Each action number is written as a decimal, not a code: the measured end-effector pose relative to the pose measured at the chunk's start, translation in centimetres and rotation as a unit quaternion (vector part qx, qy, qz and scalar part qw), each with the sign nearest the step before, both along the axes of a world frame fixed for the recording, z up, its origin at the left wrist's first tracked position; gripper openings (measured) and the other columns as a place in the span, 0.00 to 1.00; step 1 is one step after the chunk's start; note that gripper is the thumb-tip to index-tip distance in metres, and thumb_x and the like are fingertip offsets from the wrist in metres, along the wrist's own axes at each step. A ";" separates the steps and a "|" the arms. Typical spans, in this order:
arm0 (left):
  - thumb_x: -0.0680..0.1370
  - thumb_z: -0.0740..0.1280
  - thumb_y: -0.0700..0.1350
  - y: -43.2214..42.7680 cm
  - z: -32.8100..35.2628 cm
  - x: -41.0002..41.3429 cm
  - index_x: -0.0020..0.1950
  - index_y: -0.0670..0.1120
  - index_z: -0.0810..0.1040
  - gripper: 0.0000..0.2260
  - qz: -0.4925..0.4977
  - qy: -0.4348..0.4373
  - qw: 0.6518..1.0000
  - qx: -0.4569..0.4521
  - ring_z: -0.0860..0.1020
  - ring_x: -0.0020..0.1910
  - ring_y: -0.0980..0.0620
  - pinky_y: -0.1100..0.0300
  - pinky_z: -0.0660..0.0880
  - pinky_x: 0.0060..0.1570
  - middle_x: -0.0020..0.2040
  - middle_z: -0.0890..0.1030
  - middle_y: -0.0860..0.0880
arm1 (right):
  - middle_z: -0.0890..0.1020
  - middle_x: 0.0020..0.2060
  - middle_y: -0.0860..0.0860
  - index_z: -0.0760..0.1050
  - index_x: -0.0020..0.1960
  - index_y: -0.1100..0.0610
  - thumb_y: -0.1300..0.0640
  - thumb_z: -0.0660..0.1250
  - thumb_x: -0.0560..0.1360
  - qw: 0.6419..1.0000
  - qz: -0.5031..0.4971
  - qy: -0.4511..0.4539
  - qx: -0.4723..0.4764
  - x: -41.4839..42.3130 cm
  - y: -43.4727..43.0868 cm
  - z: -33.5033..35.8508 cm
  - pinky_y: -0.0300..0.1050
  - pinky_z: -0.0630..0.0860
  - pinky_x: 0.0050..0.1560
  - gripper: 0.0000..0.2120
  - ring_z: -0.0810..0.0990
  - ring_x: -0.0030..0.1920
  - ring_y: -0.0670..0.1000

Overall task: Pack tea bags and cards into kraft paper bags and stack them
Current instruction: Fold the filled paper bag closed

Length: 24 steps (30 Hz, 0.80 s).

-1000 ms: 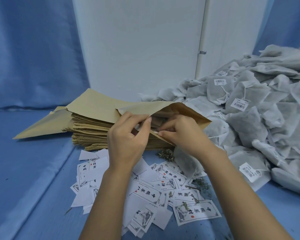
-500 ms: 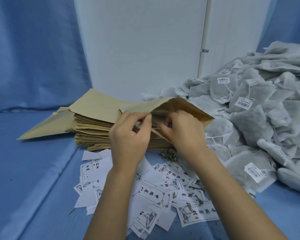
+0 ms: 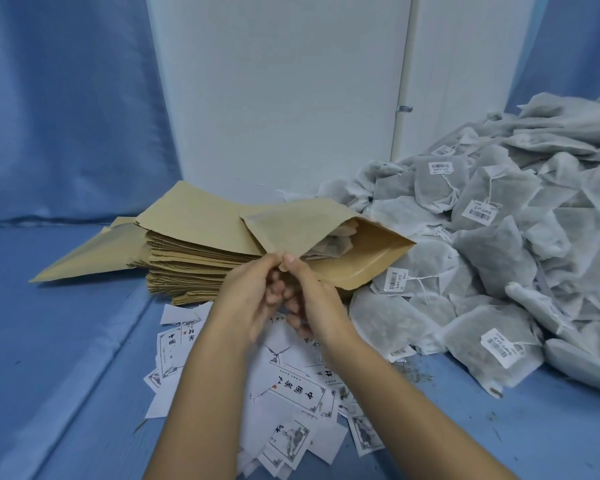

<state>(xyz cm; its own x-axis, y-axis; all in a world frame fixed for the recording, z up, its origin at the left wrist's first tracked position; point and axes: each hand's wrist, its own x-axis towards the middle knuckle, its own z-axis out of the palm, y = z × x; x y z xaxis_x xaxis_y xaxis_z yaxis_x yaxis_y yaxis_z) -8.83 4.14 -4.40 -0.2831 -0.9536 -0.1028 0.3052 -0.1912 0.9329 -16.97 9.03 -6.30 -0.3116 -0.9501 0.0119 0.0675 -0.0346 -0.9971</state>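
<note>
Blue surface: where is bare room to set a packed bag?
Bare blue surface lies left of the kraft bag stack and scattered cards; a narrower strip front right, below the tea bag heap. The middle is crowded.

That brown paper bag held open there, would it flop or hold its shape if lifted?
Probably fairly stiff: the kraft paper bag holds an open, arched mouth while the left hand and right hand only pinch its near edge. Likely light, though the tea bag inside might slide toward the open mouth if tilted.
</note>
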 end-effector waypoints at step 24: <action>0.77 0.63 0.42 0.9 0.4 -0.4 0.33 0.42 0.72 0.13 -0.130 -0.043 0.990 -0.017 0.58 0.17 0.58 0.68 0.52 0.17 0.20 0.62 0.52 | 0.60 0.19 0.47 0.63 0.28 0.56 0.59 0.59 0.74 0.979 -0.031 -0.202 -0.012 -1.4 -0.5 0.9 0.35 0.52 0.18 0.15 0.55 0.18 0.45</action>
